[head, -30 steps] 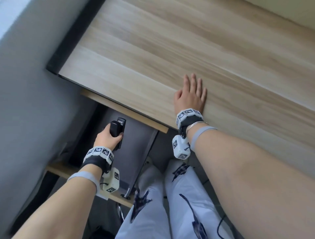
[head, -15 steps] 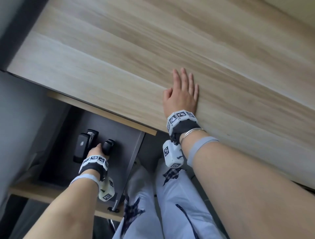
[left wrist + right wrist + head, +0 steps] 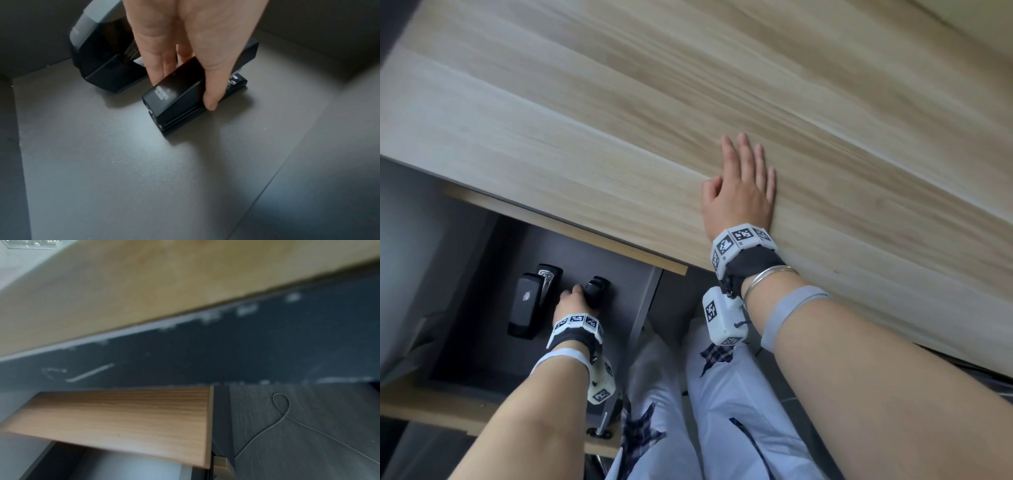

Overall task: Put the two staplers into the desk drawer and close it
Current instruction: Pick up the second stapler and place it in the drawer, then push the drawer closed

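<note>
Your left hand [image 3: 573,303] is down in the open drawer [image 3: 493,274], in the lower left of the head view. Its fingers [image 3: 158,53] and thumb pinch the small black stapler [image 3: 180,95] by its two long sides. In the left wrist view this stapler sits flat on the dark gray drawer floor, near the middle of the frame, and the thumb tip reaches down close to the stapler's base. In the head view you see only its far end [image 3: 595,289] past your knuckles.

The big black stapler [image 3: 525,305] lies in the drawer too, just to the left of your hand in the head view. It is near the small one but not touching it. In the left wrist view it [image 3: 102,53] sits in the upper left, behind your fingers, with a gray top and a black body.

Your right hand [image 3: 743,192] lies flat on the wooden counter [image 3: 619,120], near the counter's front edge, right of the middle of the head view. Its fingers are straight and close together, and they hold nothing. The right wrist view is blurry; it shows the counter's underside, the wooden drawer front [image 3: 123,418] and a thin cord [image 3: 281,410] on the gray floor.

The drawer is pulled out, with its wooden front at the lower left edge of the head view. Your legs in pale trousers [image 3: 722,411] show at the bottom middle.
</note>
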Demonstrator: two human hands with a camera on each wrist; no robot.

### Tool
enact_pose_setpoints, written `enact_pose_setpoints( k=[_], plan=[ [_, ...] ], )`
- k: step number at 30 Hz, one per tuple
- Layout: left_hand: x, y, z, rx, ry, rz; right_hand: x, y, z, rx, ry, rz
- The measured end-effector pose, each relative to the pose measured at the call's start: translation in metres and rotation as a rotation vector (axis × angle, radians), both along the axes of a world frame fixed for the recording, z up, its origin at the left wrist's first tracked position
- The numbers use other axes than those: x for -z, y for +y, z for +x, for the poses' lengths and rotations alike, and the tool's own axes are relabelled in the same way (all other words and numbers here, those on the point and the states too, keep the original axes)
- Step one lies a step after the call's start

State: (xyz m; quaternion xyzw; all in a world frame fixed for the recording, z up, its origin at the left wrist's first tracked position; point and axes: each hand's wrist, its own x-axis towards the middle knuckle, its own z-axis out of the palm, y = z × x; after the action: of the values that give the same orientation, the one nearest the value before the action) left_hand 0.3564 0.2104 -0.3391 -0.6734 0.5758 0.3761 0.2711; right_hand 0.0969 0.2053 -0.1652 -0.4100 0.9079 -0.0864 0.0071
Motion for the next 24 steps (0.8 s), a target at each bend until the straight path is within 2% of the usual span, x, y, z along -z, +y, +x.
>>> enact_pose_setpoints(
  k=[4, 8, 14, 19, 24],
  plan=[
    [-0.007, -0.002, 0.004, 0.002, 0.010, 0.062, 0.000, 0.000, 0.000, 0.004, -0.002, -0.009],
    [-0.024, -0.007, 0.010, -0.007, 0.023, 0.038, -0.002, 0.001, -0.001, 0.005, -0.011, -0.003],
    [-0.068, -0.001, 0.036, -0.163, -0.027, -0.053, -0.004, 0.002, -0.002, -0.002, -0.038, 0.007],
    [-0.101, 0.022, 0.082, -0.280, -0.150, -0.098, -0.007, 0.004, -0.001, -0.022, -0.049, -0.001],
    [-0.116, 0.057, 0.114, -0.367, -0.301, -0.089, -0.007, 0.004, 0.000, -0.029, -0.039, -0.021]
  ],
)
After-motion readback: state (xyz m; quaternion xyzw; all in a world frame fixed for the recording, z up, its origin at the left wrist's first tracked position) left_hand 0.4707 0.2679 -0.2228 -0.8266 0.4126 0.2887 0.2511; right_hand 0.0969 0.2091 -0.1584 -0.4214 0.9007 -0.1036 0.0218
